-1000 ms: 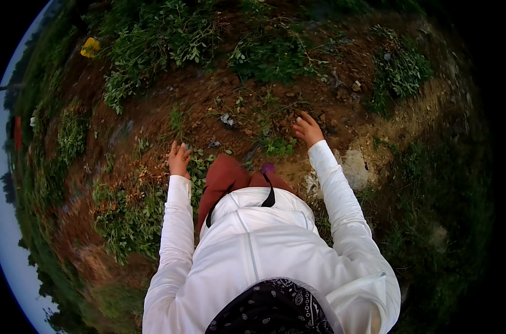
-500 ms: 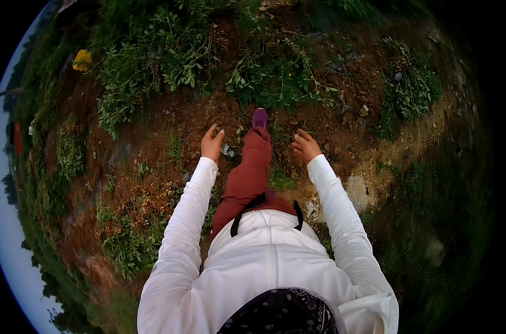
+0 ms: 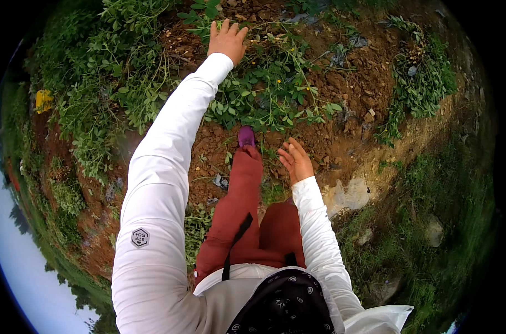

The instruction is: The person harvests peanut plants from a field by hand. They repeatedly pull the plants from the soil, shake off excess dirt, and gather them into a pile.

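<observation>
My left hand (image 3: 228,42) is stretched far forward, fingers spread, over the far edge of a low green leafy plant (image 3: 264,92) with small yellow flowers. It looks like a peanut plant. Whether the fingertips touch its stems I cannot tell. My right hand (image 3: 296,161) hovers above the soil beside my leg, empty, its fingers apart and slightly bent. One purple shoe (image 3: 246,136) stands at the plant's near edge.
Leafy plants (image 3: 114,78) lie thickly on the left. An uprooted bunch (image 3: 425,78) rests at the right on reddish soil (image 3: 342,145). A yellow object (image 3: 43,101) sits far left. A pale flat stone (image 3: 350,196) is near my right forearm.
My left hand has moved from beside my leg forward over the plant. My right hand stays low near my leg. My body has leaned forward.
</observation>
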